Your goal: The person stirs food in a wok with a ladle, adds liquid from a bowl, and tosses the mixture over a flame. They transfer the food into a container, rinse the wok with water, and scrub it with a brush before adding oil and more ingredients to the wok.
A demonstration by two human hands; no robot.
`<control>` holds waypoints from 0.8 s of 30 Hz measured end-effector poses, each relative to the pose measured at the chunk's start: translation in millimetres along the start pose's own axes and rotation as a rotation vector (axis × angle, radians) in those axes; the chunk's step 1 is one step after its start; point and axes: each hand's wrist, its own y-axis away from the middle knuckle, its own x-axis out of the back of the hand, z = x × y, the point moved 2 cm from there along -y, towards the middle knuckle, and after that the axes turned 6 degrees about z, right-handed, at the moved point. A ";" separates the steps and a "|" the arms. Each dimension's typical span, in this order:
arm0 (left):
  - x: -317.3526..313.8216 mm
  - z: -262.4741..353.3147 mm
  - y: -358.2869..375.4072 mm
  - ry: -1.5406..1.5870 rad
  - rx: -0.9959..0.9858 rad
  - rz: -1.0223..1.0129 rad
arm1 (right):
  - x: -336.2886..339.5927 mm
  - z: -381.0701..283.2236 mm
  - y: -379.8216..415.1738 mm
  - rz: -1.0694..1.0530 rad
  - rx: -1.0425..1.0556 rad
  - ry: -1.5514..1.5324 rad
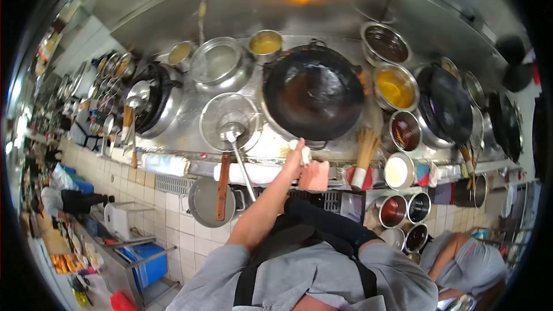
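Observation:
My left hand (294, 162) is closed around a folded cloth (306, 154) at the near rim of a large black wok (314, 92). The cloth's pale part is close to the wok's front loop handle (317, 145), but whether it grips the handle I cannot make out. A pinkish piece (314, 176), apparently cloth, hangs just right of my fingers. The wok sits on the burner, dark and shiny inside. My right hand does not show; its grey sleeve (397, 265) is at lower right. Left of the wok, a ladle (232, 131) rests in a wire strainer (216, 112).
A bamboo brush (365, 152) stands right of the wok. Nearby are a bowl of yellow liquid (396, 86), a bowl of dark red sauce (405, 130) and a white container (399, 171). A large metal pot (220, 66) stands behind left. Another person (466, 262) is at lower right.

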 end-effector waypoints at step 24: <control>237.4 31.5 195.1 0.192 -0.515 0.288 | 165.4 -101.6 -470.6 -0.001 -0.409 -1.475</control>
